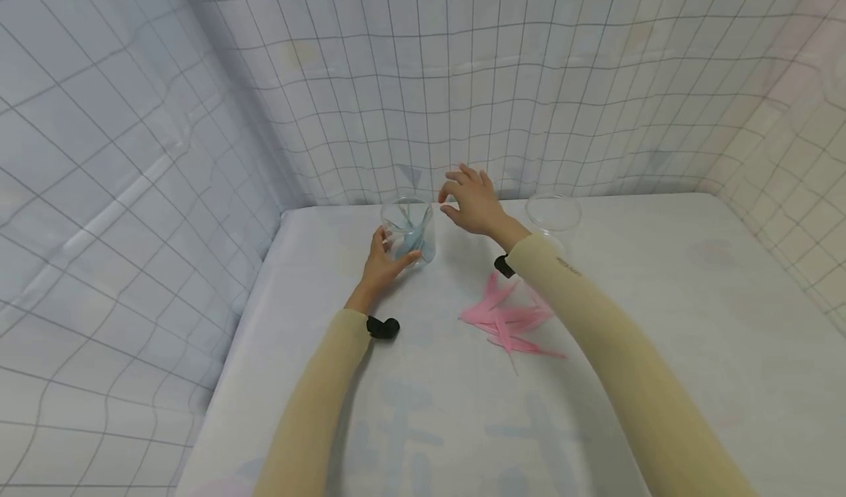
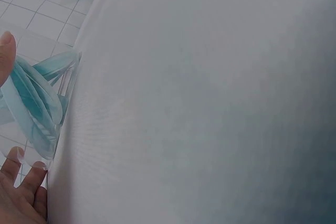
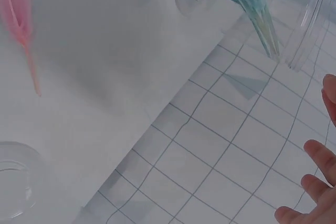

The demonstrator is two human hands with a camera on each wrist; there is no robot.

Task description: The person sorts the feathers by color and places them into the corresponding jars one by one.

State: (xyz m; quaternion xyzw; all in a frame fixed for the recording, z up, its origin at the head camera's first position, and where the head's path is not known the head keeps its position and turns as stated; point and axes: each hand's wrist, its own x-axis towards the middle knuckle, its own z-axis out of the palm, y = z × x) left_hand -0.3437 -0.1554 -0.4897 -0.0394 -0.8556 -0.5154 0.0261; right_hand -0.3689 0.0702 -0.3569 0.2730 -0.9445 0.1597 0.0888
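A clear jar (image 1: 395, 220) stands near the back edge of the table with several blue feathers (image 1: 411, 240) inside, their shafts pointing up. My left hand (image 1: 384, 266) grips its lower part, thumb on the near side and fingers round the left. In the left wrist view the feathers (image 2: 37, 103) show through the jar's wall. Just right of the jar's mouth, my right hand (image 1: 477, 205) hovers with fingers spread and loosely bent; nothing shows between them. Several pink feathers (image 1: 505, 319) lie in a loose heap on the table, near my right forearm.
A second clear round container (image 1: 554, 225) stands at the back, right of my right hand, partly behind the sleeve. The white-covered table (image 1: 694, 299) ends at a hanging grid-patterned cloth (image 1: 489, 78) behind, with more such cloth at both sides.
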